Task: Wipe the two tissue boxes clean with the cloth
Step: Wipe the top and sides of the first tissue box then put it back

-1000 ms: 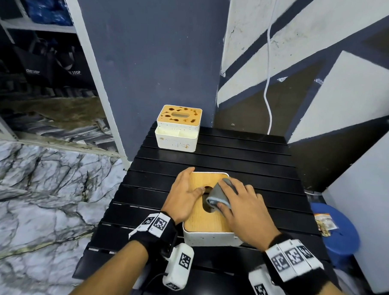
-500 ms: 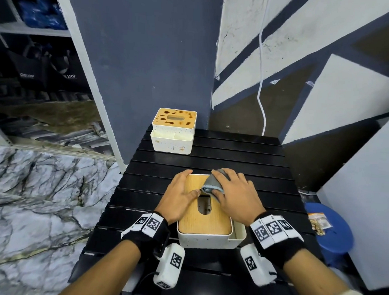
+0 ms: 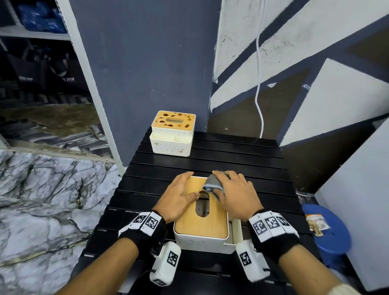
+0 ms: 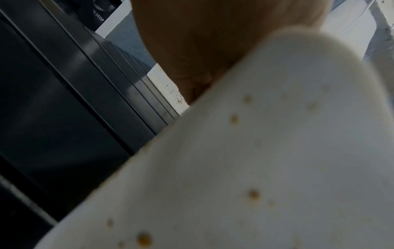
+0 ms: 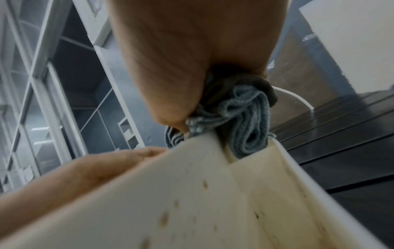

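One black slatted worktop [image 3: 233, 158] carries two tissue boxes. The near tissue box [image 3: 204, 223] sits at the front middle, a white body with a wooden lid and an oval slot; its lid looks clean, while the wrist views show small brown specks on its white side [image 4: 266, 168], though both are blurred. The far tissue box [image 3: 172, 133] stands at the back left corner against the dark wall, well apart from the first, its wooden lid blotched with dark brown stains and a few marks on its white front. Two hands work on the near box. The left hand [image 3: 179, 197] lies flat on the lid's left side, fingers straight, thumb tip at the slot's edge. The right hand [image 3: 236, 196] grips the one grey-blue cloth [image 3: 212, 185], bunched under its fingers at the lid's far right corner [image 5: 241, 121].
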`<state>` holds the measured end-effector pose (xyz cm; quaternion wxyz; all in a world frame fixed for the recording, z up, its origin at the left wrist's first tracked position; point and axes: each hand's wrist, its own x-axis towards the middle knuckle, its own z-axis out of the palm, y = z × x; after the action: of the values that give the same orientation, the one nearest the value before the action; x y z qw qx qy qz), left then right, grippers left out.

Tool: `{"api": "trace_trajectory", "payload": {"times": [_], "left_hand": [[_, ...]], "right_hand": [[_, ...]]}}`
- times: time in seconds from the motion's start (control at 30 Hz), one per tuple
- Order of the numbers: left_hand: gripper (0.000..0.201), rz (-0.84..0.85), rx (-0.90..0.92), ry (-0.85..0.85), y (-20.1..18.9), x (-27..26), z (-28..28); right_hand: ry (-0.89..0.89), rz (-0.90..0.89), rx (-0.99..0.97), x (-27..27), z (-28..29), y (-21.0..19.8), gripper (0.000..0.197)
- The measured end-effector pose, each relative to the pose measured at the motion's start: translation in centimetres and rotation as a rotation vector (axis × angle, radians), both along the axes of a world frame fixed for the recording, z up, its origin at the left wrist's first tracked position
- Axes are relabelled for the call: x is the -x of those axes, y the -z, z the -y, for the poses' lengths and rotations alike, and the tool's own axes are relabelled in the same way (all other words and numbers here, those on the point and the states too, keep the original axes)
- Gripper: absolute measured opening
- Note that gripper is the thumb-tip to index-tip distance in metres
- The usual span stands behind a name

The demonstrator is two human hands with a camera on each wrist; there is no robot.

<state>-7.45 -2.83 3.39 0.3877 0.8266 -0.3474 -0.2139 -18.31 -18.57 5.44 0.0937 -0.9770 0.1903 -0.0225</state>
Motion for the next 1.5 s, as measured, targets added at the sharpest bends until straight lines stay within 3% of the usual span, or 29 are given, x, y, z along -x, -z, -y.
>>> {"api": "trace_trajectory", "payload": {"times": [0.13, 0.27, 0.4, 0.63, 0.77, 0.97, 1.17, 1.33, 1.5], "left_hand": [[0.072, 0.087, -0.051, 0.038, -0.8, 0.2, -0.3], [0.064, 0.253, 0.089, 0.016, -2.5, 2.7, -0.8], [0.048, 0.210, 0.006, 0.092, -3.5, 6.0, 0.5], [0.052, 0.036, -0.256, -0.003, -4.4, 7.2, 3.9], [0.065, -0.098, -0.210, -0.078, -4.2, 7.3, 4.7], [0.067, -0.060, -0.151, -0.127, -3.7, 7.3, 4.1], [0.052, -0.024, 0.065, -0.184, -3.7, 6.1, 2.4], [0.030, -0.103, 0.335, -0.273, -3.2, 5.2, 1.1], [0.030, -0.140, 0.514, -0.279, -2.1, 4.7, -0.6]], "right_hand": [[0.015, 0.039, -0.230, -0.5, 1.7, -0.6, 0.041], [0.023, 0.068, -0.430, -0.1, 3.1, -0.8, 0.033], [0.050, 0.105, -0.568, 0.1, 3.8, -1.1, 0.033], [0.107, 0.189, -0.601, 1.2, 4.2, -0.5, 0.034], [0.124, 0.189, -0.634, 1.7, 4.1, -0.3, 0.034], [0.127, 0.197, -0.666, 1.9, 3.9, -0.3, 0.034], [0.059, 0.315, -0.670, 2.0, 3.7, -3.2, 0.032], [0.027, 0.396, -0.611, 2.9, 3.8, -6.4, 0.034], [-0.089, 0.327, -0.557, 4.1, 2.7, -5.1, 0.037]]}}
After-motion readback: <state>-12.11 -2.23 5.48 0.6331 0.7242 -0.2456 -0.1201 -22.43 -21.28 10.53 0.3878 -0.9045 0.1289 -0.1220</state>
